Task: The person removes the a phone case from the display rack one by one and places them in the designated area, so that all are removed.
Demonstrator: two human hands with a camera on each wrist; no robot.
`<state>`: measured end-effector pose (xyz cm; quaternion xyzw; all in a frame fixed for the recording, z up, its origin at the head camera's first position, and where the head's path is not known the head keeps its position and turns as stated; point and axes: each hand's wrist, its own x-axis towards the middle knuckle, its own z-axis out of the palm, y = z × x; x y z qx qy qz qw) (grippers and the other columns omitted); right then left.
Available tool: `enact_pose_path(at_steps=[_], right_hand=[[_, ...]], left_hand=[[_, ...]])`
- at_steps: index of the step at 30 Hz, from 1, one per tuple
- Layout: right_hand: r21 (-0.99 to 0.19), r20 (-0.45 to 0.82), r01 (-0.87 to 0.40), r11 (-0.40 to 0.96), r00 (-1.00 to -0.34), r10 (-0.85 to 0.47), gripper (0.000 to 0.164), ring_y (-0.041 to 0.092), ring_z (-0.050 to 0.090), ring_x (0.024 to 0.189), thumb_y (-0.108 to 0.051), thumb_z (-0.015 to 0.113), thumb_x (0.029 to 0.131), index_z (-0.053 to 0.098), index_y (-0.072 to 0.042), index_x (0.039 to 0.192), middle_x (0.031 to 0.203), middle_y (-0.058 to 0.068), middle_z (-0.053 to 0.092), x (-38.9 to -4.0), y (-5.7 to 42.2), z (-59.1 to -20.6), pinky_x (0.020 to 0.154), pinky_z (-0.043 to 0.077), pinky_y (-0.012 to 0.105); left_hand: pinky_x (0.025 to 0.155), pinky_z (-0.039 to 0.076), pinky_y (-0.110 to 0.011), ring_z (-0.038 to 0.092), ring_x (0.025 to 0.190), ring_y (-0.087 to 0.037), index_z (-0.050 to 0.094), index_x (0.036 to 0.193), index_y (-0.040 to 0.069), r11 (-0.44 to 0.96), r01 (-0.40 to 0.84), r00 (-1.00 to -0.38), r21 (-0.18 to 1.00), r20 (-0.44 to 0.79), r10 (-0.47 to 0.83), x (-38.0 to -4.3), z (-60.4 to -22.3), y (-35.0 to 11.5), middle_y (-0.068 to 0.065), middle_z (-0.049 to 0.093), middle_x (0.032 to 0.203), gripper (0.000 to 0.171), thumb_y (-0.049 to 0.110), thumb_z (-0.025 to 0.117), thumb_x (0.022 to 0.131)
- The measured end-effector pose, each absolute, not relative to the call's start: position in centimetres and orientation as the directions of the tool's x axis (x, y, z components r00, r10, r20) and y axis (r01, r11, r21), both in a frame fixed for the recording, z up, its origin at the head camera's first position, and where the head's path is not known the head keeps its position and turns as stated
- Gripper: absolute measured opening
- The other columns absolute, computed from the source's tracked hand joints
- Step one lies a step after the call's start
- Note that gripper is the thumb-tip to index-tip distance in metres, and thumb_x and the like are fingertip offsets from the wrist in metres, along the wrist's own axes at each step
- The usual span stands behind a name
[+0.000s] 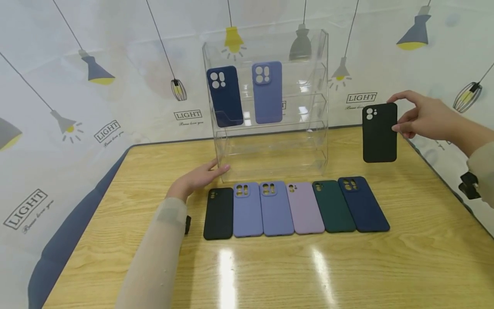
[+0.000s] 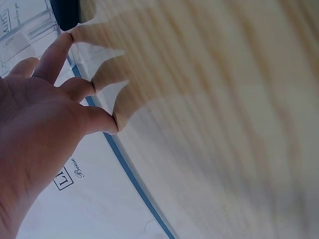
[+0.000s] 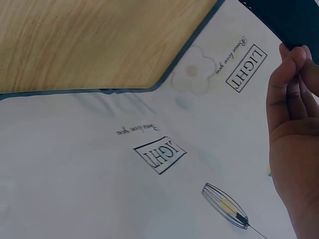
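Observation:
At the right, my right hand (image 1: 428, 118) holds a black phone case (image 1: 380, 137) upright by its side edge, thumb on the near face, above the table. The right wrist view shows a corner of that case (image 3: 294, 25) in the pinching fingertips. My left hand (image 1: 200, 176) rests at the lower left corner of a clear acrylic display rack (image 1: 270, 167), its fingers spread and straight. In the left wrist view several of its fingertips meet the wood. A dark blue case (image 1: 227, 103) and a lavender case (image 1: 268, 96) stand side by side in the rack's upper tiers.
A row of cases lies in front of the rack: black (image 1: 218, 214), two lavender (image 1: 248, 214), pink (image 1: 306, 212), green (image 1: 335, 210) and dark blue (image 1: 366, 208). Behind the wooden table (image 1: 289, 274) hangs a lamp-printed cloth (image 1: 146, 116).

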<state>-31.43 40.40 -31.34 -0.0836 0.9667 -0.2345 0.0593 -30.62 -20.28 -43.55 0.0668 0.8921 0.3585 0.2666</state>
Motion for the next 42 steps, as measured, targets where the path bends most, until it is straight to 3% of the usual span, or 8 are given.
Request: enact_pose_path(at_steps=[6, 14, 18, 27, 42], right_hand=[[-0.504, -0.162, -0.106, 0.857, -0.963, -0.215, 0.073, 0.024, 0.067, 0.069, -0.007, 0.067, 0.104, 0.023, -0.012, 0.163, 0.092, 0.012, 0.078, -30.8, 41.2, -32.9, 0.062, 0.058, 0.034], [-0.584, -0.300, -0.048, 0.810, -0.915, -0.270, 0.071, 0.025, 0.062, 0.066, -0.004, 0.065, 0.104, 0.022, -0.009, 0.160, 0.085, 0.014, 0.075, -29.8, 42.2, -35.0, 0.060, 0.055, 0.038], [-0.631, -0.406, 0.000, 0.776, -0.853, -0.329, 0.072, 0.024, 0.061, 0.065, -0.007, 0.066, 0.105, 0.019, -0.008, 0.159, 0.076, 0.015, 0.070, -29.3, 42.7, -36.1, 0.060, 0.055, 0.040], [-0.644, -0.587, 0.105, 0.758, -0.703, -0.401, 0.080, 0.020, 0.060, 0.066, -0.015, 0.066, 0.105, 0.011, -0.007, 0.163, 0.076, 0.013, 0.066, -28.1, 43.8, -38.1, 0.061, 0.054, 0.037], [-0.630, -0.655, 0.173, 0.757, -0.641, -0.399, 0.077, 0.019, 0.058, 0.066, -0.015, 0.065, 0.105, 0.015, -0.005, 0.163, 0.075, 0.011, 0.064, -27.2, 44.3, -40.5, 0.061, 0.051, 0.035]], left_hand=[[0.131, 0.018, -0.070, 0.013, 0.167, -0.041, 0.003, 0.172, 0.038, 0.733, -0.068, -0.848, 0.677, -0.427, 0.315, -30.7, -43.7, -20.2, -0.010, 0.010, 0.181, 0.101, 0.089, 0.043, 0.094], [0.131, 0.017, -0.069, 0.012, 0.167, -0.041, 0.004, 0.173, 0.036, 0.738, -0.063, -0.852, 0.672, -0.421, 0.311, -30.5, -43.4, -20.1, -0.011, 0.011, 0.181, 0.101, 0.088, 0.042, 0.095], [0.131, 0.017, -0.069, 0.012, 0.167, -0.041, 0.004, 0.173, 0.034, 0.728, -0.073, -0.853, 0.681, -0.421, 0.308, -30.4, -43.3, -20.2, -0.012, 0.011, 0.181, 0.101, 0.087, 0.043, 0.096], [0.132, 0.018, -0.068, 0.010, 0.167, -0.039, 0.005, 0.173, 0.033, 0.711, -0.086, -0.850, 0.698, -0.424, 0.313, -30.5, -43.5, -20.4, -0.010, 0.011, 0.181, 0.099, 0.083, 0.045, 0.098], [0.132, 0.018, -0.068, 0.012, 0.167, -0.039, 0.006, 0.173, 0.033, 0.706, -0.073, -0.852, 0.705, -0.412, 0.323, -30.5, -43.4, -20.3, -0.011, 0.012, 0.181, 0.102, 0.086, 0.046, 0.095]])
